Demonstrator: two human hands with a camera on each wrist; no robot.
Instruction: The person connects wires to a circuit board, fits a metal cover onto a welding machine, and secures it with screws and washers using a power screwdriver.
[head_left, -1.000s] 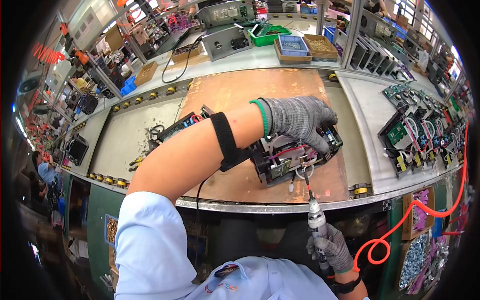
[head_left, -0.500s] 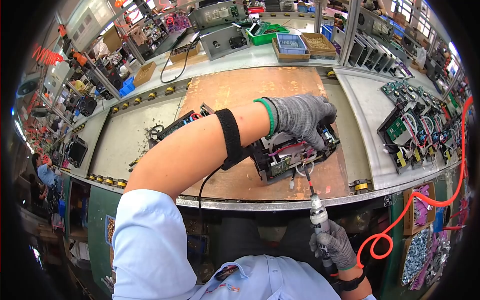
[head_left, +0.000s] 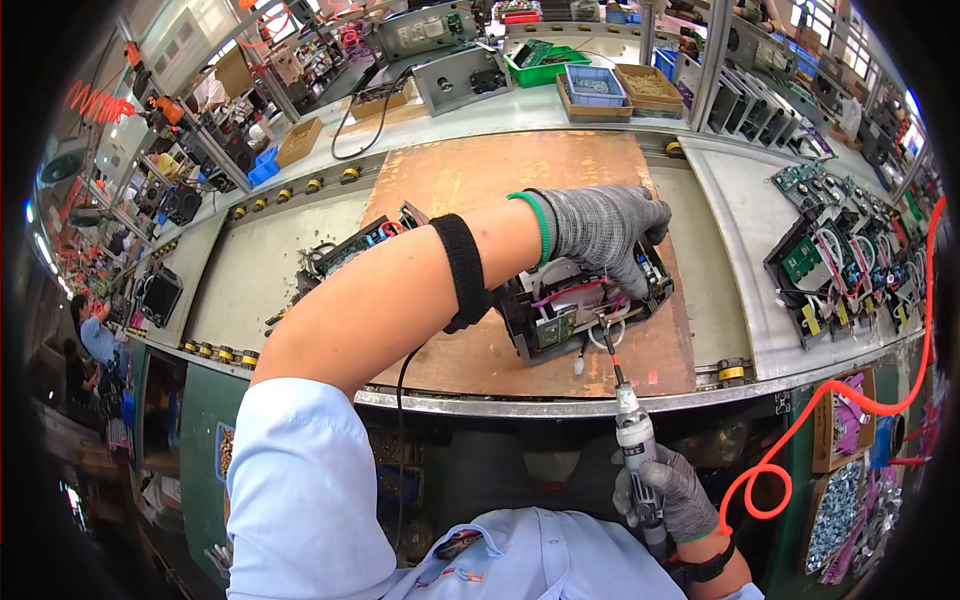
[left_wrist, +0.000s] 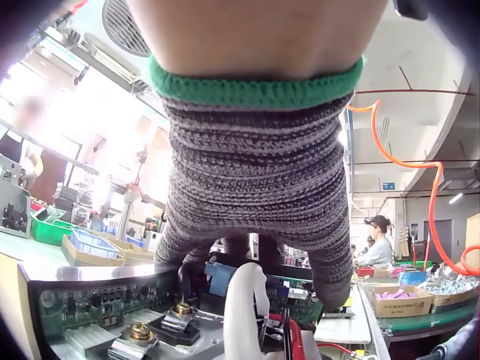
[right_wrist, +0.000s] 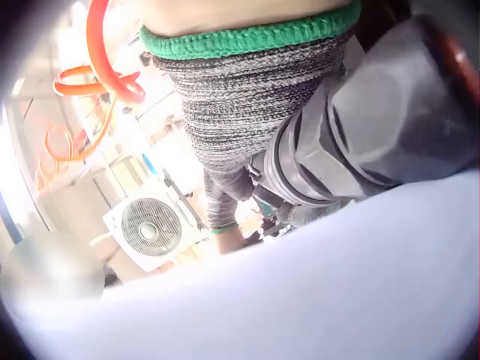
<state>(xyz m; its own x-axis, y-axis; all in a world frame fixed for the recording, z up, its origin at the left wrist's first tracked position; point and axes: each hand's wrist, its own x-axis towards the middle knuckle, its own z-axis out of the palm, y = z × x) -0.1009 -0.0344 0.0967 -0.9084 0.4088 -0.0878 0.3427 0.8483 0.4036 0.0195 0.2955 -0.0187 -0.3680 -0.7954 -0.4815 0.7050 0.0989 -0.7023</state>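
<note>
A black-framed device with circuit boards and wires (head_left: pixel 555 332) lies on the brown board (head_left: pixel 450 170). Over its far right side reaches the gloved left hand (head_left: pixel 605 232), fingers bent down around its edge; in the left wrist view that hand (left_wrist: pixel 259 180) straddles the device's inside, beside a white tube (left_wrist: pixel 241 315). The gloved right hand (head_left: pixel 672 492) is wrapped round a grey-and-white power screwdriver (head_left: pixel 636 440), whose bit points up into the device's near side by a white wire loop. The right wrist view shows the right hand (right_wrist: pixel 247 105) against the tool's grey body (right_wrist: pixel 405 105).
Another device part (head_left: pixel 370 238) lies partly behind the left forearm. Several wired assemblies (head_left: pixel 840 265) stand on the right table. A red coiled air hose (head_left: pixel 770 490) hangs at the right. Blue (head_left: pixel 595 85) and green bins (head_left: pixel 545 66) stand at the back.
The head view has shifted slightly. The screwdriver's bit has moved a little left relative to the device, and the right hand with it. The left hand keeps its place on the device.
</note>
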